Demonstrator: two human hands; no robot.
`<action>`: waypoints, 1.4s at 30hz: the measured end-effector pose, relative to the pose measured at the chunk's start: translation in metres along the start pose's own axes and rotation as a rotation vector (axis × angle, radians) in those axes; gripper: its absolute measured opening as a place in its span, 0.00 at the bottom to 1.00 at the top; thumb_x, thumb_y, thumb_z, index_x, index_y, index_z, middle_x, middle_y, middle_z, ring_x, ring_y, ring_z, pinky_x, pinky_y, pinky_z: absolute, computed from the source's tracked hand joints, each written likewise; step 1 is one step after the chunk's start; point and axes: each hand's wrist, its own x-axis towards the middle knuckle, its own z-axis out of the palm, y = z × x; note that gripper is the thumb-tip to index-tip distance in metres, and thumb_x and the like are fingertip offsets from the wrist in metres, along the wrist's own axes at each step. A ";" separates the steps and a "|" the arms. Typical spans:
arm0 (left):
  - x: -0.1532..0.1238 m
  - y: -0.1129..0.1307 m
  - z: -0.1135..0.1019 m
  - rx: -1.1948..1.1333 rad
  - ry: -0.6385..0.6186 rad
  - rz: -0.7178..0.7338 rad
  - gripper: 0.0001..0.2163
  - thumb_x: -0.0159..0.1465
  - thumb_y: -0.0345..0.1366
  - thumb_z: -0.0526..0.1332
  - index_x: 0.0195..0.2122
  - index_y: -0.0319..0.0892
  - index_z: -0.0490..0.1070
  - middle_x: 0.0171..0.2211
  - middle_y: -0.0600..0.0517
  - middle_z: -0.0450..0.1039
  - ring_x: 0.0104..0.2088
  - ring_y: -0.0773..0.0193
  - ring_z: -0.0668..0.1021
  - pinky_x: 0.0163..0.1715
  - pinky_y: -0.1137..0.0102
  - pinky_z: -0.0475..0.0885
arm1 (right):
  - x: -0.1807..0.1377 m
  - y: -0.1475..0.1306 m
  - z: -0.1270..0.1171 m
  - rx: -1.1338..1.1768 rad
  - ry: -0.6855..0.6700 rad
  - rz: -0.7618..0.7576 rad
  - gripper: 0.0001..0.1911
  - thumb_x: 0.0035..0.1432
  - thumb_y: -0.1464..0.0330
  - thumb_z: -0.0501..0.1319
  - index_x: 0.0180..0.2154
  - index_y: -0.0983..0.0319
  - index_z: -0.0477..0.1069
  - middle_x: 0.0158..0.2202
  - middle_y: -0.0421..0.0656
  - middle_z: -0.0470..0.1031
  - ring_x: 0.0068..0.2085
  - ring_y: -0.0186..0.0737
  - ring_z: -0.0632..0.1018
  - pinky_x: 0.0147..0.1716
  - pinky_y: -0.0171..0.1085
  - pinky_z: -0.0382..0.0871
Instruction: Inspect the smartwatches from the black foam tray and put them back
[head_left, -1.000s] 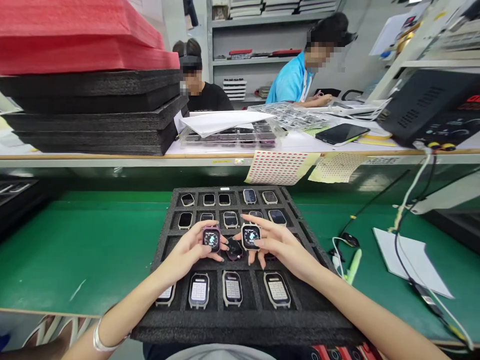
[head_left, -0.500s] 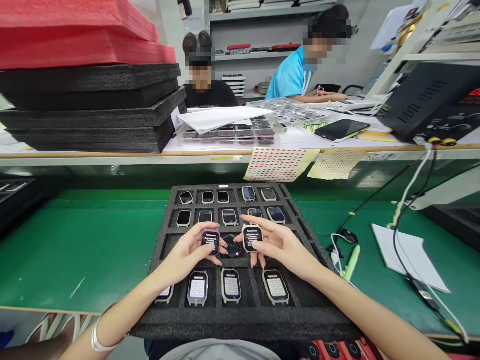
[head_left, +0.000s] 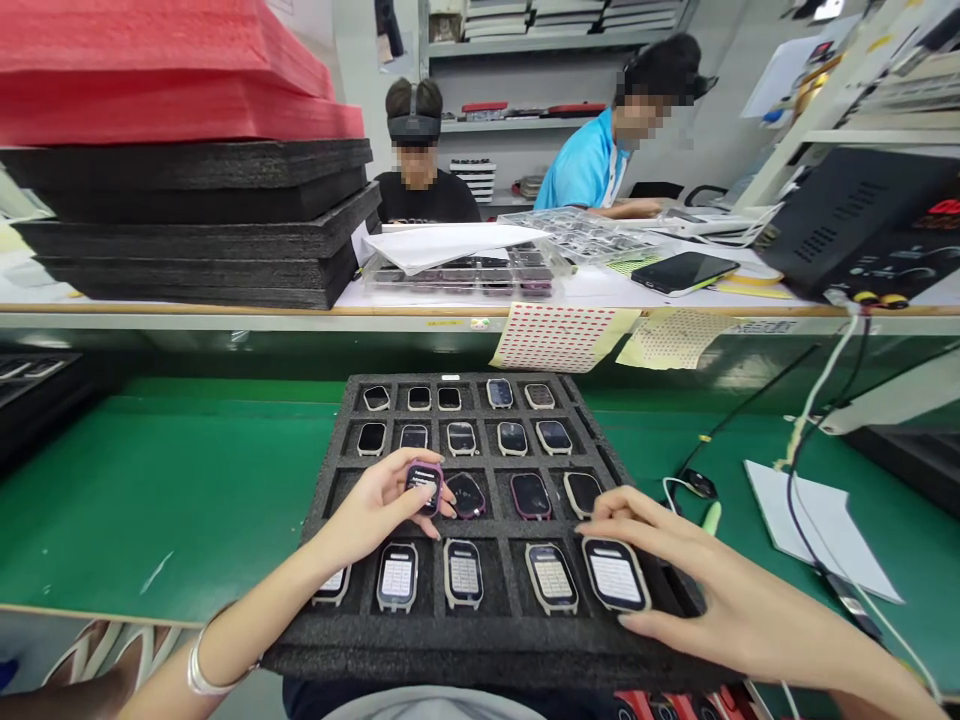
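My left hand point(head_left: 394, 497) pinches a purple-framed smartwatch point(head_left: 424, 488) without a strap, the thumb on its lit text screen. It is above the third row of a black foam tray point(head_left: 420, 632). At the tray's front right, my right hand point(head_left: 675, 560) holds a pale-framed smartwatch point(head_left: 615, 575) by its edges, thumb below and fingers above, at a compartment; its screen shows lines of text. Just left of that lies another pale smartwatch point(head_left: 551, 577) with a lit grid screen. A dark purple watch point(head_left: 465, 495) rests tilted beside my left fingertips.
Several watches fill other compartments. Stacked black foam trays point(head_left: 195, 260) with red foam point(head_left: 172, 90) stand on the shelf at left. A phone point(head_left: 684, 272) lies there too. Cables point(head_left: 806, 480) and white paper point(head_left: 817, 530) are at right. Two people sit opposite.
My right hand has carried the pale watch from the tray's middle to the front-right compartment, uncovering watches in the third row. My left hand has barely moved, still holding the purple watch.
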 end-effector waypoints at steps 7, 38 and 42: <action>-0.001 -0.001 -0.003 -0.013 0.002 -0.022 0.15 0.62 0.38 0.61 0.48 0.39 0.66 0.37 0.42 0.75 0.38 0.55 0.79 0.31 0.65 0.77 | -0.005 0.027 -0.001 -0.070 -0.020 0.006 0.28 0.51 0.61 0.66 0.55 0.49 0.68 0.57 0.46 0.64 0.57 0.59 0.65 0.56 0.51 0.60; 0.000 0.007 -0.007 1.434 0.093 0.111 0.10 0.66 0.36 0.52 0.40 0.38 0.70 0.38 0.44 0.69 0.41 0.51 0.72 0.44 0.55 0.65 | 0.081 -0.017 -0.001 0.678 0.403 0.067 0.17 0.53 0.57 0.65 0.33 0.64 0.66 0.27 0.44 0.77 0.16 0.25 0.65 0.12 0.25 0.52; 0.014 -0.003 -0.002 1.286 0.147 0.084 0.08 0.61 0.35 0.59 0.40 0.37 0.69 0.37 0.44 0.70 0.39 0.51 0.73 0.42 0.58 0.66 | 0.098 -0.018 0.006 0.960 0.256 0.023 0.16 0.56 0.58 0.63 0.36 0.64 0.67 0.27 0.45 0.76 0.16 0.24 0.62 0.12 0.25 0.51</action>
